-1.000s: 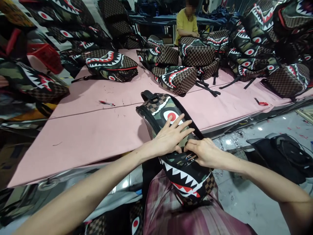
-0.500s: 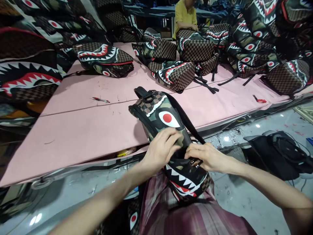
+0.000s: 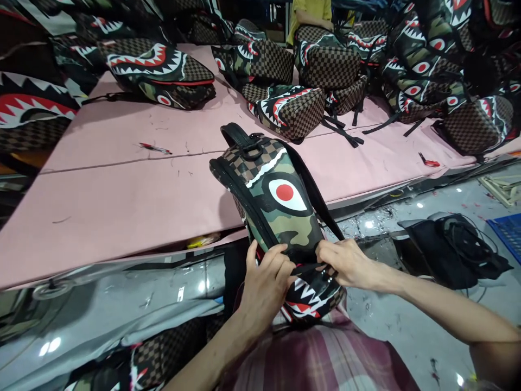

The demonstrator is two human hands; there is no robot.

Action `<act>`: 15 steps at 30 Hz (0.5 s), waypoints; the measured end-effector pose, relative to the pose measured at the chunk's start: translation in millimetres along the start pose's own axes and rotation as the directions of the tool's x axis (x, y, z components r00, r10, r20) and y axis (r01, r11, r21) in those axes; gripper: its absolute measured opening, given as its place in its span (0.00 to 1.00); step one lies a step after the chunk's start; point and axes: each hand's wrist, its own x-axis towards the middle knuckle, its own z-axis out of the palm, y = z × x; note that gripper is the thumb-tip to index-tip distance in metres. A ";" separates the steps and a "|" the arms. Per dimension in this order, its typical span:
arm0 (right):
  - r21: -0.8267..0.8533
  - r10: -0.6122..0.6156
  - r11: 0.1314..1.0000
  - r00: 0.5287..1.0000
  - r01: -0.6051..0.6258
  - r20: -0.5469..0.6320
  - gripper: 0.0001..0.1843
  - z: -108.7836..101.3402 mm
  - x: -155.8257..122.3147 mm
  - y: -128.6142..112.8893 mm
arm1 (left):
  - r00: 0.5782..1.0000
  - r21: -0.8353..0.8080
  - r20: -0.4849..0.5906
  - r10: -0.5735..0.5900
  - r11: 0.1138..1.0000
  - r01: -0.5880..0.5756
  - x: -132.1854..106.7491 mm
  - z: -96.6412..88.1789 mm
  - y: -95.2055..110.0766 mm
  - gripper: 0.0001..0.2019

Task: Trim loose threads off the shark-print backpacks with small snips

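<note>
A camouflage and brown-check backpack [image 3: 280,212] with a shark eye and toothed mouth leans from my lap onto the edge of the pink table [image 3: 122,195]. My left hand [image 3: 266,279] is curled on the bag's lower left side, fingers pinching the black zipper strip by the mouth. On the right side, my right hand [image 3: 345,263] pinches the same strip, fingers closed. Both hands sit just above the white teeth print.
Several more shark backpacks [image 3: 291,111] lie at the table's far side and in piles left and right. A red pen [image 3: 154,147] and red snips [image 3: 429,162] lie on the table. A person in yellow [image 3: 309,13] sits beyond. A black bag [image 3: 456,250] rests on the floor.
My left hand has slid from lying flat over the eye down to the bag's lower left and closed on it. The bag's eye now shows fully. The view has tilted down.
</note>
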 end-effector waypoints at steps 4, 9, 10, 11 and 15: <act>-0.255 -0.239 0.950 0.947 0.182 -0.215 0.13 30.3 -14.4 -0.8 | 0.994 -0.049 -0.103 0.042 0.998 -0.047 -18.2 20.8 4.7 0.09; -0.292 -0.361 0.917 0.875 0.271 -0.322 0.15 51.6 -26.5 4.3 | 0.992 -0.089 -0.061 0.111 0.989 -0.117 -34.2 30.9 3.9 0.09; -0.279 -0.369 0.918 0.865 0.282 -0.340 0.15 53.2 -27.2 5.1 | 0.993 -0.098 -0.055 0.109 0.989 -0.114 -36.0 31.4 3.6 0.09; -0.264 -0.374 0.919 0.856 0.291 -0.357 0.15 54.1 -27.6 5.8 | 0.993 -0.109 -0.054 0.102 0.988 -0.107 -37.2 31.6 3.4 0.09; -0.230 -0.373 0.925 0.842 0.303 -0.389 0.14 54.9 -27.6 8.2 | 0.996 -0.156 -0.047 0.070 0.985 -0.077 -36.9 31.5 4.7 0.08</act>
